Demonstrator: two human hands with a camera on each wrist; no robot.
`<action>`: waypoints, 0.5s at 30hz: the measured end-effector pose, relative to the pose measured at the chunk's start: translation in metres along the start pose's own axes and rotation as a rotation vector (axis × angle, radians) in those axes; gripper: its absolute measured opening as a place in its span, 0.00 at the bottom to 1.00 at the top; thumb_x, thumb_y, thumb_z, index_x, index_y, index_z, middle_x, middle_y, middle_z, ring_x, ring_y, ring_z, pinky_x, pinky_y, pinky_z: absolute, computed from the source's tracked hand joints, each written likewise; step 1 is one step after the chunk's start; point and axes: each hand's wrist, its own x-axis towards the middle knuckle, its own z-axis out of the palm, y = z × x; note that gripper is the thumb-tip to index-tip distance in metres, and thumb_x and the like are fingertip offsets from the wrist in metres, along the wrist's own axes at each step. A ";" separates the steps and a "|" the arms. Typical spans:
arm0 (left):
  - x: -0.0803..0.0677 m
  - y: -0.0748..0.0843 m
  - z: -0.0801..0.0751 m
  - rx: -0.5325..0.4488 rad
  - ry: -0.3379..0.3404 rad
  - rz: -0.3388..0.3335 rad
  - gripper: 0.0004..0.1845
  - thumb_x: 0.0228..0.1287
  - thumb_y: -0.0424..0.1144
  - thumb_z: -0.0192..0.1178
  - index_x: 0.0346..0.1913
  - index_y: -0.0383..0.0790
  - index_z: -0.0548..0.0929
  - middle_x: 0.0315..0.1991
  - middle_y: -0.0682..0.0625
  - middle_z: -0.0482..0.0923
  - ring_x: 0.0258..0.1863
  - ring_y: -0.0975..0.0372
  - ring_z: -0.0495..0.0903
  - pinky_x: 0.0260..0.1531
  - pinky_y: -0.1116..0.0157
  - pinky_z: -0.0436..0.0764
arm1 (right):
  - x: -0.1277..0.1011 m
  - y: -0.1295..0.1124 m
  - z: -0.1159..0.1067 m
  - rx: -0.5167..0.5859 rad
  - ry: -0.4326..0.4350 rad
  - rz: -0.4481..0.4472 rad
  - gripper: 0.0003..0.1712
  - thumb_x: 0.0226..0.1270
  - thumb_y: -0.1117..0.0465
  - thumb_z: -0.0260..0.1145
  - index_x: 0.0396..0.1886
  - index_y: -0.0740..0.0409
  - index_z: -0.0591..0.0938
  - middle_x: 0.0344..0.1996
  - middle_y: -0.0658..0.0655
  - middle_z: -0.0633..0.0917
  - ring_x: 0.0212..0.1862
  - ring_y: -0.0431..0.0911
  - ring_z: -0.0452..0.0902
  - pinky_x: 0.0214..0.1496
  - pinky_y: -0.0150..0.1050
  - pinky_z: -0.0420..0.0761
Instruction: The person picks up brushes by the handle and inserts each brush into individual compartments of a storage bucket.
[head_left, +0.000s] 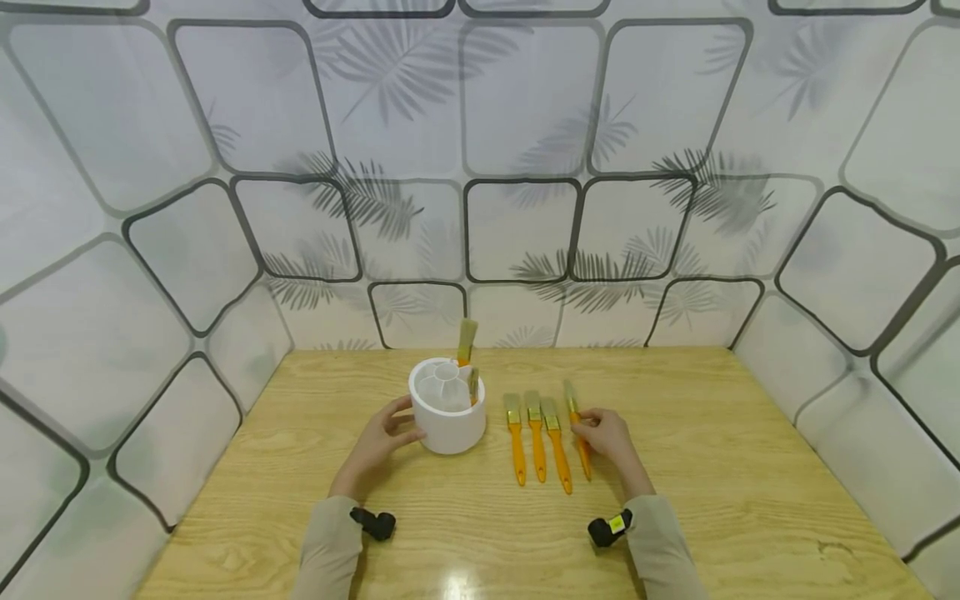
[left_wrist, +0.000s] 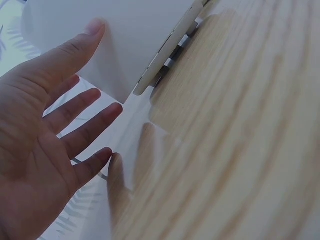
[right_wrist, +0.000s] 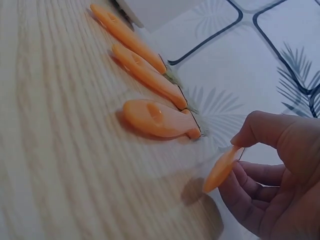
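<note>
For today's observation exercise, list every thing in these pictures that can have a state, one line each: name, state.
White holder: upright on the table, two brushes standing in it.
Fourth brush: orange handle pinched and lifted off the table at the handle end.
Three brushes: lying flat, side by side.
Left hand: fingers straight, against the holder's side.
Right hand: pinching the fourth brush.

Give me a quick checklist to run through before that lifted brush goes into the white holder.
1. Right hand pinches the orange brush: ok.
2. Brush handle lifted off the table, by the right wrist view: ok.
3. Left hand steadies the white holder: ok.
4. Free slot in the holder: cannot tell; two brushes already stand in it.
5. Three other brushes lie apart from the grip: ok.
</note>
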 end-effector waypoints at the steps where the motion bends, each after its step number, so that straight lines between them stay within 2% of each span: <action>1: 0.000 0.000 0.000 -0.003 0.001 -0.005 0.38 0.52 0.41 0.69 0.66 0.48 0.65 0.66 0.46 0.63 0.62 0.48 0.68 0.59 0.49 0.70 | 0.000 0.000 0.000 0.009 0.002 -0.002 0.21 0.56 0.62 0.65 0.47 0.72 0.79 0.35 0.66 0.83 0.31 0.48 0.78 0.28 0.35 0.79; 9: -0.001 0.002 0.001 -0.032 0.016 -0.037 0.37 0.50 0.43 0.70 0.65 0.51 0.67 0.64 0.48 0.67 0.61 0.51 0.68 0.60 0.49 0.69 | 0.002 -0.001 0.000 0.061 0.039 -0.016 0.20 0.55 0.64 0.64 0.47 0.71 0.79 0.31 0.62 0.82 0.27 0.43 0.74 0.26 0.31 0.76; 15: -0.001 0.002 0.000 -0.036 0.031 -0.015 0.36 0.50 0.43 0.70 0.64 0.49 0.69 0.62 0.46 0.69 0.60 0.50 0.70 0.59 0.50 0.71 | 0.003 -0.004 0.000 0.136 0.047 0.011 0.20 0.56 0.65 0.63 0.50 0.69 0.77 0.29 0.59 0.80 0.25 0.41 0.74 0.25 0.32 0.79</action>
